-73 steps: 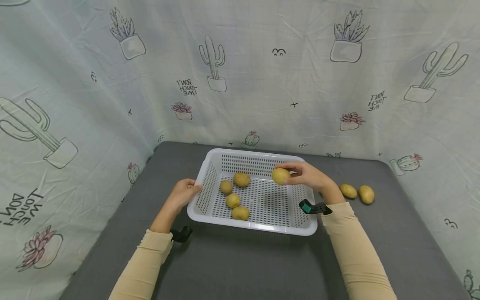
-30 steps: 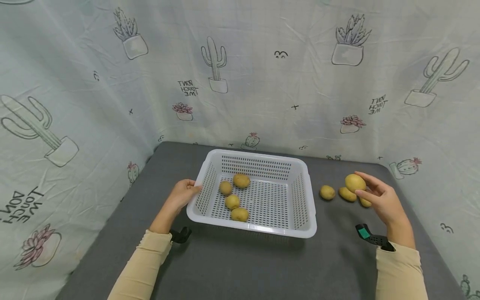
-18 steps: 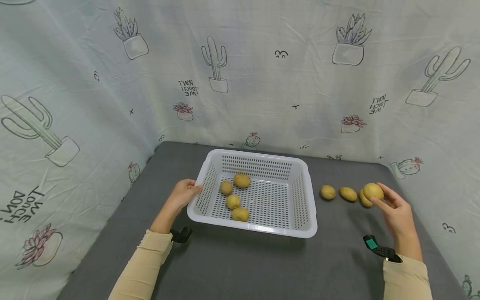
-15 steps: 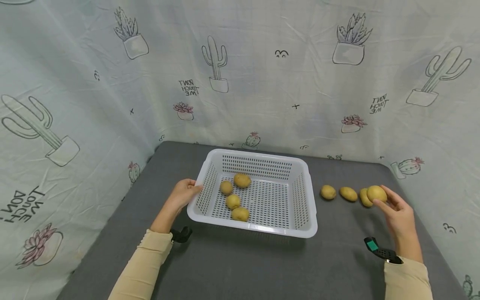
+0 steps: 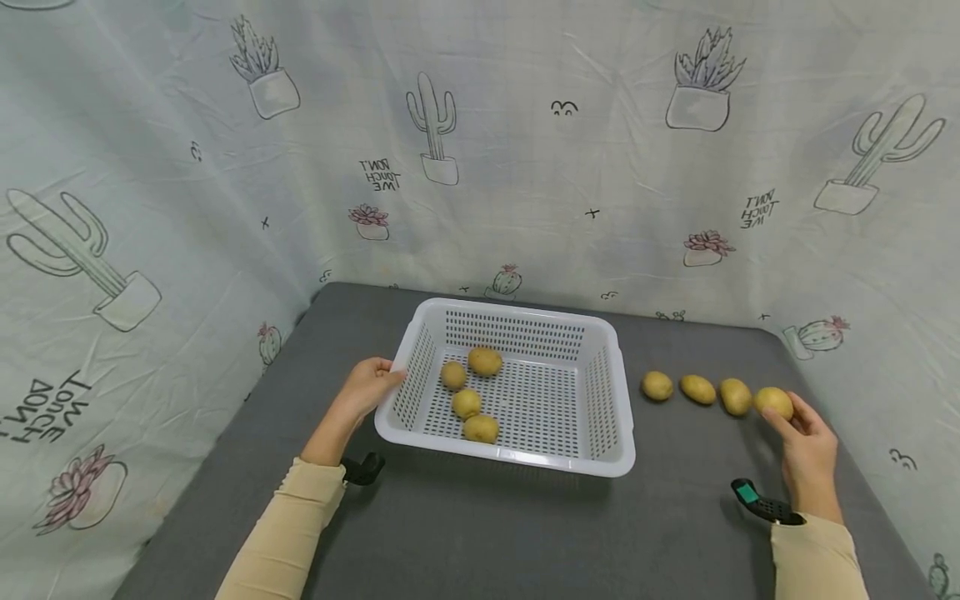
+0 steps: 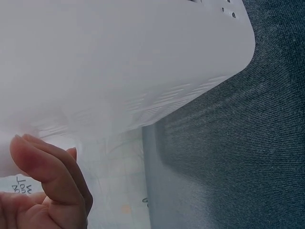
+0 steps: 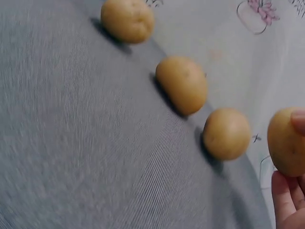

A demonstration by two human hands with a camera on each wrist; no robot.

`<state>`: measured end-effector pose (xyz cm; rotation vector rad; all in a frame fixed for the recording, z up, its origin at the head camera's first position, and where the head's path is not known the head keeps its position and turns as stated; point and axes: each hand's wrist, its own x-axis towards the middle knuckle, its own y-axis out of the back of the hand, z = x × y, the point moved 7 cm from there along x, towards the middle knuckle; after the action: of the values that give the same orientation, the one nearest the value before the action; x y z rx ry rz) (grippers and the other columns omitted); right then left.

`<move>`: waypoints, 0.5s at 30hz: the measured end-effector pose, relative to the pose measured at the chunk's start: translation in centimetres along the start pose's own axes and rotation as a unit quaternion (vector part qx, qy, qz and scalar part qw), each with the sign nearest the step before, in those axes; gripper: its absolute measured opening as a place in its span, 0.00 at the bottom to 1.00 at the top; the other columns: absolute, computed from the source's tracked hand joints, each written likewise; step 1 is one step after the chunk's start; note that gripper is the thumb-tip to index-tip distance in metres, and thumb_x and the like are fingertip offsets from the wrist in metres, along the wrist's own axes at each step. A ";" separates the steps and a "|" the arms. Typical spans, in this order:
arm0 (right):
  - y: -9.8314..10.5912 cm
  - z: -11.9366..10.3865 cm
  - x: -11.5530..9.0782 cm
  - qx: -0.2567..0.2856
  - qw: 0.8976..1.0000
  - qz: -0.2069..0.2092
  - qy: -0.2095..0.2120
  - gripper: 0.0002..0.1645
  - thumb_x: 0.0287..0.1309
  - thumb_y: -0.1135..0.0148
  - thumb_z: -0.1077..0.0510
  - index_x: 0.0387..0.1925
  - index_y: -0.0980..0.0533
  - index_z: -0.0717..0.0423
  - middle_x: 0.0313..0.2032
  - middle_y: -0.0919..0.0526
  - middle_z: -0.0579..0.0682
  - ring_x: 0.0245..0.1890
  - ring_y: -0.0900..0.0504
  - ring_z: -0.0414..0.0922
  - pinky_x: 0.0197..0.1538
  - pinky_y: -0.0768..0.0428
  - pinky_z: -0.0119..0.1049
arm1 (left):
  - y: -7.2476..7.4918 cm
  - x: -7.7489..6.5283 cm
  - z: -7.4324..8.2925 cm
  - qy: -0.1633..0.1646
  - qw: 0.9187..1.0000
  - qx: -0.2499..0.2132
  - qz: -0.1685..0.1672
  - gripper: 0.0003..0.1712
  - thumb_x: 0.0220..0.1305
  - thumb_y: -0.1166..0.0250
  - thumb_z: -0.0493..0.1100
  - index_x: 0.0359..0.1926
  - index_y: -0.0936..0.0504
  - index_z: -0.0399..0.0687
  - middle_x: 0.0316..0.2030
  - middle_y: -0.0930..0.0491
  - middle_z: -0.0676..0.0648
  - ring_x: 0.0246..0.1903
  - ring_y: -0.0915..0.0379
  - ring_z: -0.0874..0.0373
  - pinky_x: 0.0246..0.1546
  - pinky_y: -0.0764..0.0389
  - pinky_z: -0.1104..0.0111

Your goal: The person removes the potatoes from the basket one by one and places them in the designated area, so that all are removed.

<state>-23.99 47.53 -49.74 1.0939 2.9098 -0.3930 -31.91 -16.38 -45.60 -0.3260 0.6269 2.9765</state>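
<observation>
My left hand [image 5: 366,387] grips the left rim of a white perforated plastic basket [image 5: 517,455]. In the left wrist view its curled fingers [image 6: 52,171] show at the basket's edge. Several yellow-brown potatoes [image 5: 484,361] lie in the left half of the basket. On the right, my right hand [image 5: 812,446] holds a potato [image 5: 772,403] between thumb and fingers, close over the table at the end of a row. The row's other potatoes are a round one [image 5: 657,386], an oval one [image 5: 698,389] and another oval one [image 5: 735,397] beside the held potato.
A dark grey cloth covers the table [image 5: 480,533]. Pale curtains [image 5: 510,150] printed with cacti hang along the back and sides. The row of potatoes runs from the basket's right side toward the table's right edge.
My right hand has carried the potato out of the basket, rightward over the row, then down to the row's right end. The left hand and basket have stayed in place.
</observation>
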 end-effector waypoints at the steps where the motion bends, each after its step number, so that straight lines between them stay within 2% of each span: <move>1: 0.2 0.2 0.1 -0.011 1.000 0.008 -0.004 0.41 0.49 0.33 0.70 0.66 0.36 0.60 0.38 0.21 0.32 0.41 0.25 0.27 0.38 0.28 0.13 | 0.0 0.0 0.0 0.000 1.000 0.002 0.000 0.21 0.69 0.45 0.40 0.55 0.32 0.26 0.43 0.21 0.30 0.36 0.19 0.49 0.33 0.20 0.63; 7: 1.4 0.9 1.2 -0.098 0.994 0.029 -0.022 0.42 0.52 0.32 0.62 0.69 0.38 0.54 0.43 0.26 0.31 0.47 0.30 0.28 0.40 0.32 0.11 | 0.1 -0.1 0.1 0.001 1.000 0.005 0.001 0.21 0.69 0.45 0.41 0.55 0.32 0.26 0.44 0.21 0.30 0.37 0.19 0.48 0.33 0.20 0.63; 15: 2.0 1.9 2.5 -0.219 0.974 0.020 -0.048 0.44 0.57 0.36 0.53 0.71 0.44 0.49 0.62 0.33 0.36 0.52 0.34 0.25 0.44 0.38 0.11 | -0.1 -0.1 0.0 0.005 1.000 0.007 0.000 0.21 0.69 0.45 0.41 0.55 0.31 0.27 0.43 0.21 0.31 0.35 0.19 0.50 0.33 0.19 0.62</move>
<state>-24.70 50.12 -52.30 1.0228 2.6919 0.1882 -31.78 -16.32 -45.58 -0.3393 0.6485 2.9719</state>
